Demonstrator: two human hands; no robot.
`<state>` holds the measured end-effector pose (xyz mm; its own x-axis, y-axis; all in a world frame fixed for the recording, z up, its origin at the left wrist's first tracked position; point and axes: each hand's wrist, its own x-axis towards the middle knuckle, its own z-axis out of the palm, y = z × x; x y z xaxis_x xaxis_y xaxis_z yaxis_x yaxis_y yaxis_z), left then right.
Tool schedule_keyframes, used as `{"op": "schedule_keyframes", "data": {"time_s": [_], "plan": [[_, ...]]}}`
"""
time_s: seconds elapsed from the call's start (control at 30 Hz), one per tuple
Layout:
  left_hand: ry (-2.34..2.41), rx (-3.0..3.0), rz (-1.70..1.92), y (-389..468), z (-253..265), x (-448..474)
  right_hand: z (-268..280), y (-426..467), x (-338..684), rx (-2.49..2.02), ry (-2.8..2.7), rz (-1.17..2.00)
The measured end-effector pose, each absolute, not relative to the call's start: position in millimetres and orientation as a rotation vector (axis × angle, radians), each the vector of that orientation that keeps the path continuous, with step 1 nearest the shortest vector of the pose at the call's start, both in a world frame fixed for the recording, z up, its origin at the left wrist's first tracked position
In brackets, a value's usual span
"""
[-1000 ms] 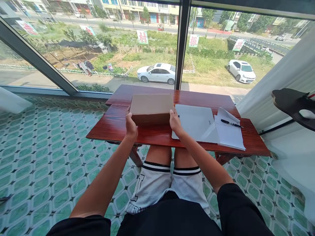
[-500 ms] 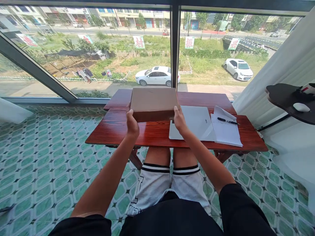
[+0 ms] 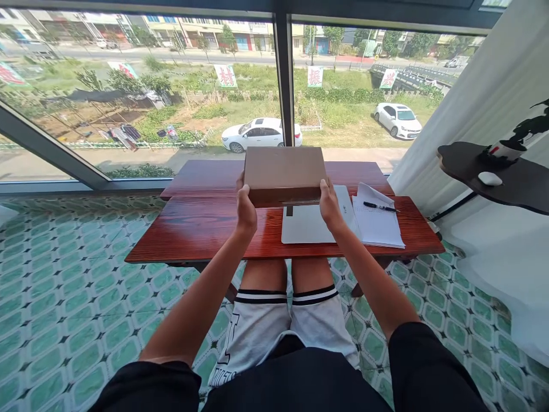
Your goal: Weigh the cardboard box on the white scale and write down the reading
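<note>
A closed brown cardboard box [image 3: 285, 169] is held up over the dark red wooden table [image 3: 189, 229]. My left hand [image 3: 246, 209] grips its left side, with the thumb on the near edge. On the opposite side, my right hand [image 3: 329, 206] holds it the same way. Fingers beneath and behind the box are mostly hidden. Below and to the right lies a closed silver laptop [image 3: 304, 226], partly covered from view by the box and my right hand.
Right of the laptop lie white papers [image 3: 380, 229] with a black pen [image 3: 380, 206] on top. A dark wavy-edged shelf [image 3: 463, 163] carries a plant pot [image 3: 506, 150] and a white mouse-shaped object [image 3: 489, 178]. Large windows and a white curtain [image 3: 467, 91] border the table.
The box has shifted right across the table in both hands, now covering more of the laptop. My view has turned slightly to the right.
</note>
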<state>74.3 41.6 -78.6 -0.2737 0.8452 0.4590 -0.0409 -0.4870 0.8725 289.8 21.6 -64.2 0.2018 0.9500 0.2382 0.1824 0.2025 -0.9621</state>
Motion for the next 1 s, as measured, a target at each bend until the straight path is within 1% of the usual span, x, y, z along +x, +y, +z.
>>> {"op": "schedule_keyframes", "data": {"time_s": [0.4, 1.0], "plan": [[0.958, 1.205, 1.743, 40.6, -77.6, 124.3, -62.1, 9.4, 334.5, -1.412, -1.170, 0.605], [1.024, 1.234, 1.603, 27.7, -97.2, 165.5, -85.5, -2.6, 379.7, -1.569, -1.119, 0.500]]}}
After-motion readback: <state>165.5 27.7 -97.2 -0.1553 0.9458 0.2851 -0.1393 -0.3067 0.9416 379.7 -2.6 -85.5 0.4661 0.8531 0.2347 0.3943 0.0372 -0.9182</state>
